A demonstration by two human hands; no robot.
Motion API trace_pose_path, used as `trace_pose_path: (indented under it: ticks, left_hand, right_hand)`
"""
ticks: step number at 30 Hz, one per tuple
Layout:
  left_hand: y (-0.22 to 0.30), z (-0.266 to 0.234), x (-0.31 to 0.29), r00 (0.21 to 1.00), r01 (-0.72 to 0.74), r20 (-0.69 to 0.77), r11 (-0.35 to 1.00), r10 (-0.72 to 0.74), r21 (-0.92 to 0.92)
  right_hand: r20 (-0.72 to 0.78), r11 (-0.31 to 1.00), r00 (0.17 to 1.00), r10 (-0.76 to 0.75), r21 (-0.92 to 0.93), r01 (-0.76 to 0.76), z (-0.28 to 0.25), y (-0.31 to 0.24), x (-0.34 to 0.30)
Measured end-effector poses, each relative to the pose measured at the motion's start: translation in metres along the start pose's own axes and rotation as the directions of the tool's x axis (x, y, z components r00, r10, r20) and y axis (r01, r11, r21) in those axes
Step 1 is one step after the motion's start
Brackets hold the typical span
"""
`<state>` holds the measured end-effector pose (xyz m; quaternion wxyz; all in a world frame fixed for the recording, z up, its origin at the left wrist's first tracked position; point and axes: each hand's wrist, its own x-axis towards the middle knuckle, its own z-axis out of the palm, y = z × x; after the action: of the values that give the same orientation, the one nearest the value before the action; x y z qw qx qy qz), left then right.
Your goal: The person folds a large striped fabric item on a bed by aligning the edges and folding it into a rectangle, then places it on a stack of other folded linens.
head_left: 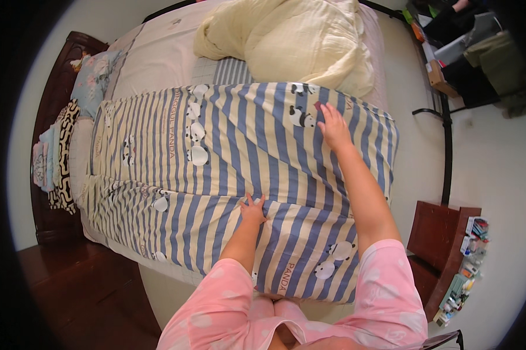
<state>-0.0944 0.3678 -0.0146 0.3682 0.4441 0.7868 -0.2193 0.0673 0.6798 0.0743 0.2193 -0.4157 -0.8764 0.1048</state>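
Note:
A blue and cream striped cover with panda prints (228,175) lies spread over the near part of the bed, its near edge hanging toward my legs. My left hand (253,211) rests on it near the middle, fingers spread, by a long crease that runs across the cloth. Farther off and to the right, my right hand (335,129) lies on the cover beside a panda print, its fingers stretched out. Neither hand grips the cloth. Shallow wrinkles run between the two hands.
A cream quilt (303,41) is heaped on the bed's far side. Pillows (94,79) and folded cloths (53,157) lie by the dark wooden headboard (47,116). At right stand a black rack (447,151) and a dark wooden cabinet (435,233) with small items along it.

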Motion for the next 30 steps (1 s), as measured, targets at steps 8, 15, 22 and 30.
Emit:
trace_pose_path:
  ticks: [8, 15, 22, 30]
  left_hand:
    - [-0.006, 0.006, 0.007, 1.000, 0.000, 0.026, 0.999, -0.001, 0.032]
    - [-0.008, 0.000, 0.008, 0.999, -0.032, -0.034, 0.999, 0.033, 0.041]
    - [0.029, -0.127, -0.034, 0.484, -0.493, -0.856, 0.865, 0.182, -0.095]
    - [0.026, -0.159, -0.054, 0.320, -0.660, -0.768, 0.712, 0.554, 0.238]
  right_hand:
    - [0.209, 0.909, 0.899, 0.385, -0.256, -0.330, -0.002, -0.013, 0.071]
    - [0.305, 0.966, 0.952, -0.010, -0.242, 0.088, 0.013, -0.004, -0.037]
    - [0.110, 0.979, 0.982, -0.153, -0.119, 0.166, -0.023, -0.052, -0.103]
    - [0.214, 0.986, 0.965, -0.150, 0.099, 0.131, -0.052, -0.046, -0.148]
